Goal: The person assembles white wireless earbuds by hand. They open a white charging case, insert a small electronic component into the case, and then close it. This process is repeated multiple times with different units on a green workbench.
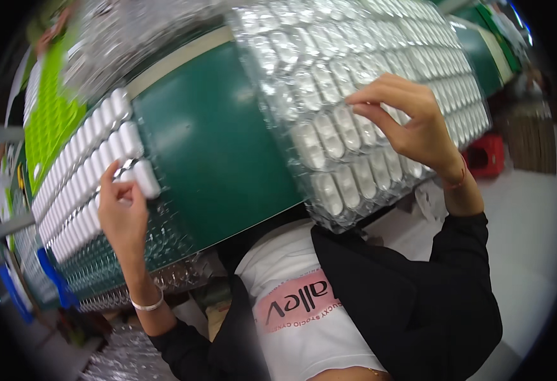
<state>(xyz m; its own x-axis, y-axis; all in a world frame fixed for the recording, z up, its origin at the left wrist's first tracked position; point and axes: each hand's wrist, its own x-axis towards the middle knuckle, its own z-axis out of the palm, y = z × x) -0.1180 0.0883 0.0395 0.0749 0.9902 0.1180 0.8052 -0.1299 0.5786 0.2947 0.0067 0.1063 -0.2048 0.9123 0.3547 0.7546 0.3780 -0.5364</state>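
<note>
My left hand (124, 213) is over the near edge of a batch of white oblong pieces (145, 178), which lie in rows in a clear plastic tray. Its index finger reaches toward a gap in the nearest row, and the thumb curls apart from it; no held piece shows. Over on the right, my right hand (411, 120) hovers above clear blister trays (329, 136) full of oblong cavities with a whitish, shiny look. Thumb and index finger come together in a pinch there, and anything between the tips is too small to make out.
A green table surface (215, 140) lies between the two sets of trays. Stacked clear plastic trays (126, 38) stand at the far side, with a bright green tray (53, 120) at the far left. A red stool (484, 155) is on the floor at right, near stacked brown cardboard (532, 140).
</note>
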